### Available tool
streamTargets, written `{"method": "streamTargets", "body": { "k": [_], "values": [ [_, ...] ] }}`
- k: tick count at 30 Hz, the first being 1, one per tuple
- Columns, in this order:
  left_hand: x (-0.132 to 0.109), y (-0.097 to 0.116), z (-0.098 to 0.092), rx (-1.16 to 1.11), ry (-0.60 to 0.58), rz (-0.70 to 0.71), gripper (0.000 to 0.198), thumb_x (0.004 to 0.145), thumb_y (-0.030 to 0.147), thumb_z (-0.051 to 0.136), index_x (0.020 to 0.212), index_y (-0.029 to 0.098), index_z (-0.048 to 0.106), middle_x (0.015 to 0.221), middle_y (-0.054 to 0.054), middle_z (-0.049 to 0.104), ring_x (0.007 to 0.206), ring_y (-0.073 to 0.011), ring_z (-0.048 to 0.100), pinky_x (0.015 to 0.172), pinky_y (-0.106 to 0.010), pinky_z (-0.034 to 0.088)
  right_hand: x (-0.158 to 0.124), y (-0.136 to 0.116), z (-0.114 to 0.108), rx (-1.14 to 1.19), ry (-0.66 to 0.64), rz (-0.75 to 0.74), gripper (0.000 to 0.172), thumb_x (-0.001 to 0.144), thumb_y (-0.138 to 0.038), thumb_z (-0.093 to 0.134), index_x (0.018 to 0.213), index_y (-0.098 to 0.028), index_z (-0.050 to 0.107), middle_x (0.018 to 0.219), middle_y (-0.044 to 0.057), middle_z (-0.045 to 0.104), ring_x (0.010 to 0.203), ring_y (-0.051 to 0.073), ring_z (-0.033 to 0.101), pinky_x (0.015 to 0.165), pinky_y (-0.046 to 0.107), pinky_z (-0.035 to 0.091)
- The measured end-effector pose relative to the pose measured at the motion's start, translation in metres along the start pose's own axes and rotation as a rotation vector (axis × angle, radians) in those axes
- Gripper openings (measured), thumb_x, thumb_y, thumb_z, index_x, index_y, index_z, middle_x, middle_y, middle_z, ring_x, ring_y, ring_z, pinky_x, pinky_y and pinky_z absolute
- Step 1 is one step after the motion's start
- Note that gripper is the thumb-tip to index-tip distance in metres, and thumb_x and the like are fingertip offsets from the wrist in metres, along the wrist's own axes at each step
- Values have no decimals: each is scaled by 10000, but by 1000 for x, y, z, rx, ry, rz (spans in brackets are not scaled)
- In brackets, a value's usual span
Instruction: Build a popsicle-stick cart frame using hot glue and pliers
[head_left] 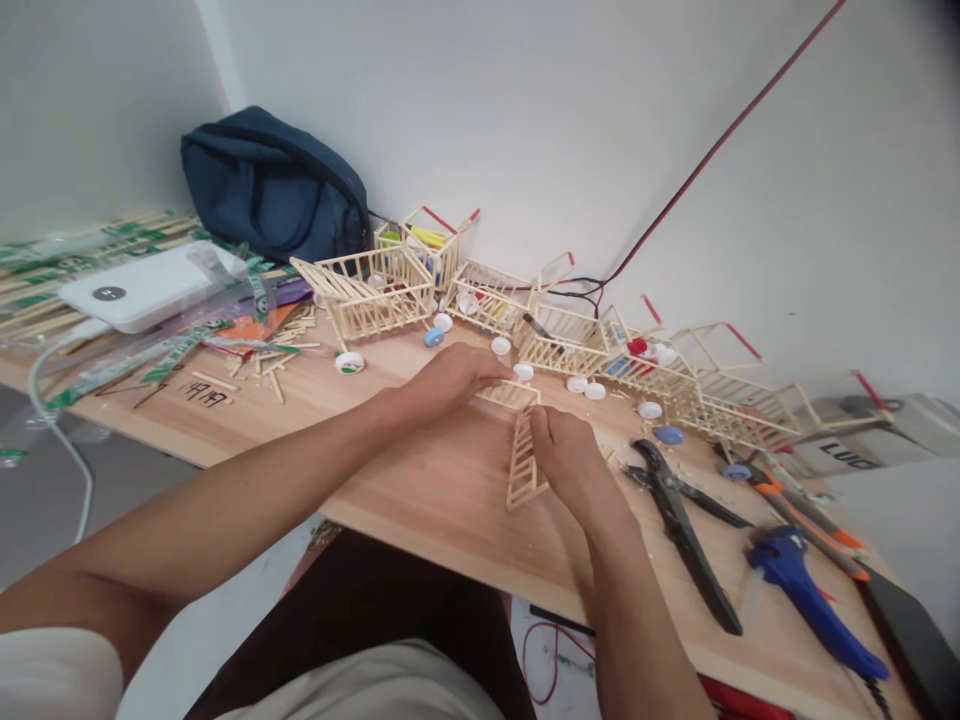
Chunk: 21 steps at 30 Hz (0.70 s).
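Observation:
Between my hands is a small frame of thin wooden sticks (523, 452), a ladder-like panel meeting a second slatted piece at a corner. My left hand (461, 372) pinches the far slatted piece, its fingertips partly hidden behind the hand. Closed on the right edge of the near panel is my right hand (568, 452), close to the corner. The frame stands on or just above the wooden table (420, 470); I cannot tell which. Just beyond my hands is a row of miniature stick shopping carts (562, 340) with white bottle-cap wheels and red handles.
On the right lie black cutters (686, 530), a blue glue gun (814, 595) and orange-handled pliers (814, 520). A white power bank (150, 287) rests on bagged sticks at left, near cut stick pieces (281, 360). Behind stands a blue bag (274, 190) against the wall.

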<state>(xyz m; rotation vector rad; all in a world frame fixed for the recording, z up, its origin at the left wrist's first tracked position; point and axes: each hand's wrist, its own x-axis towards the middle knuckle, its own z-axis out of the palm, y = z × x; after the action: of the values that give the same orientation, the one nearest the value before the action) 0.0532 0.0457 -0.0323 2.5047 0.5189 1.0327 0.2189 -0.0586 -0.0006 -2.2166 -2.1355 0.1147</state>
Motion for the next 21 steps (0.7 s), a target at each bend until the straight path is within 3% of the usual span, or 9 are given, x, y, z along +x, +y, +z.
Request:
{"method": "streamTargets", "body": {
  "k": [21],
  "values": [
    [2, 5, -2, 0, -26, -25, 254, 923, 232, 505, 1006, 179, 739, 867, -66, 727, 754, -144, 639, 657, -224, 397, 0, -2, -3, -36, -24, -10, 427, 986, -182, 248, 862, -128, 653, 874, 141, 722, 779, 201, 649, 647, 278, 335]
  ]
}}
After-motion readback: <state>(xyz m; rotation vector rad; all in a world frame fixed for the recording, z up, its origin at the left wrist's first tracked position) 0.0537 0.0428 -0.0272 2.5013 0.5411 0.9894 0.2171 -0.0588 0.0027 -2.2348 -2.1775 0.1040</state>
